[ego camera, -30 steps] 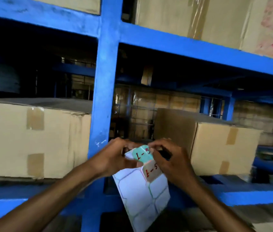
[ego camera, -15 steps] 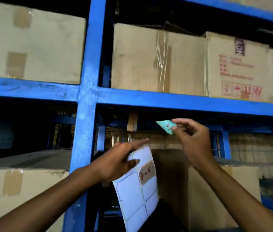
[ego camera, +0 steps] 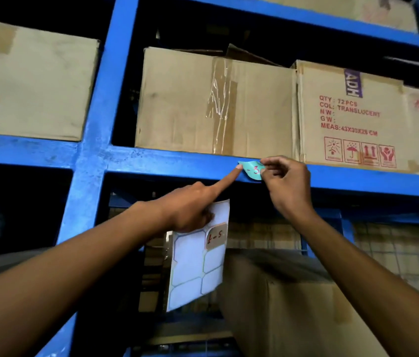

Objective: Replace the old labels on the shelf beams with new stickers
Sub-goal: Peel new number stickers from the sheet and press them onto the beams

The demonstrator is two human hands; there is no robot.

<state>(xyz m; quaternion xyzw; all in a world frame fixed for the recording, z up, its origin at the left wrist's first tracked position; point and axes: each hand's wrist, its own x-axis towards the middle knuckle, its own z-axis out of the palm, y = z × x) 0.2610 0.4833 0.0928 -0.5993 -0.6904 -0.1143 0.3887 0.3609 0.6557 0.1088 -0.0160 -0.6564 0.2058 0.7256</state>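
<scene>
Teal sticker (ego camera: 251,170) held against the front face of the blue shelf beam (ego camera: 172,163), just below the taped cardboard box (ego camera: 213,101). Right hand (ego camera: 287,184) pinching the sticker's right end between thumb and fingertips. Left hand (ego camera: 190,210) doing two jobs: index finger stretched out, tip pressing the sticker's left corner onto the beam, remaining fingers curled around the top of the sticker sheet (ego camera: 198,256), which hangs below.

Likely handling, judged from looks: very light, thin and floppy, already bowed between the two hands, so prone to wrinkling or folding onto itself. Adhesive back probably grabs on first contact, leaving little chance to reposition. Best held by the very edges, as now, then smoothed from the pinned left corner toward the right end to avoid creases and bubbles. Dusty, scuffed paint on the beam may weaken the bond; firm pressure probably needed. Backing sheet glossy and limp, easy to let slip from a partial grip.

Count: one sticker going onto the beam; one sheet; on it one brown sticker (ego camera: 216,235) marked in red remaining, other cells peeled blank. Old labels on the visible beam: none seen. Red writing on the teal sticker partly hidden, not fully readable. Three boxes clearly on the upper shelf level.
</scene>
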